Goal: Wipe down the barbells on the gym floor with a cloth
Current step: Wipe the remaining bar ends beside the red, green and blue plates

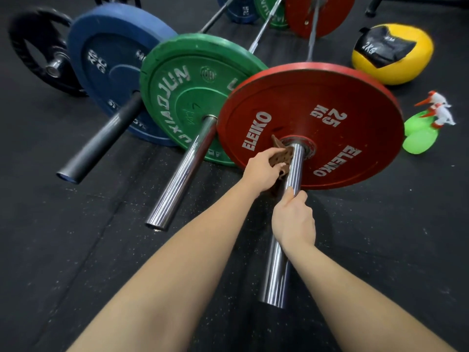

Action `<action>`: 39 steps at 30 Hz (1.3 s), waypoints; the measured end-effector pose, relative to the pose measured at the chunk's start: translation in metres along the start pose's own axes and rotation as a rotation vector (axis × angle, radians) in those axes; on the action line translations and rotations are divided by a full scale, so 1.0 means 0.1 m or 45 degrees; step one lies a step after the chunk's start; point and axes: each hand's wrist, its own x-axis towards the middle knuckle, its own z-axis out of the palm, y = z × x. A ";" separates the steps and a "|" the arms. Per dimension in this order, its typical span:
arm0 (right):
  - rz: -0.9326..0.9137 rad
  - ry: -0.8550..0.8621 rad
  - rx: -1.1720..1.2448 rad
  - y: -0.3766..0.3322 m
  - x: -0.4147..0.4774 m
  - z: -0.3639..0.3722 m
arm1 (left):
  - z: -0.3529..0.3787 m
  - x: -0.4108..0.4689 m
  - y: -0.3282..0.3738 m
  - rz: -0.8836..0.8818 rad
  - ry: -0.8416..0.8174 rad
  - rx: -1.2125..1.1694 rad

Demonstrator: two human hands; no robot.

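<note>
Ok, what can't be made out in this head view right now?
All head view.
1. The sleeve under the cloth: covered by cloth and left hand.
2. Fingertips of the right hand: curled behind the sleeve.
3. The far red plate: cut by the top edge.
4. The spray bottles: blurred, labels unreadable.

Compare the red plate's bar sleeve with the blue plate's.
The red plate's sleeve is shiny chrome; the blue plate's sleeve is matte black. The right hand grips the red plate's sleeve and the left hand holds a brown cloth against it; nobody touches the blue plate's sleeve. Both are straight round bars.
</note>
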 end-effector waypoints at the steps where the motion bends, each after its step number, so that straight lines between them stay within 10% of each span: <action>1: 0.000 0.004 0.007 0.00 0.00 0.00 | -0.02 -0.02 -0.03 0.011 -0.014 0.005; 39: 0.021 0.010 0.185 0.05 -0.03 -0.01 | -0.17 -1.25 -0.55 0.173 -0.055 -0.015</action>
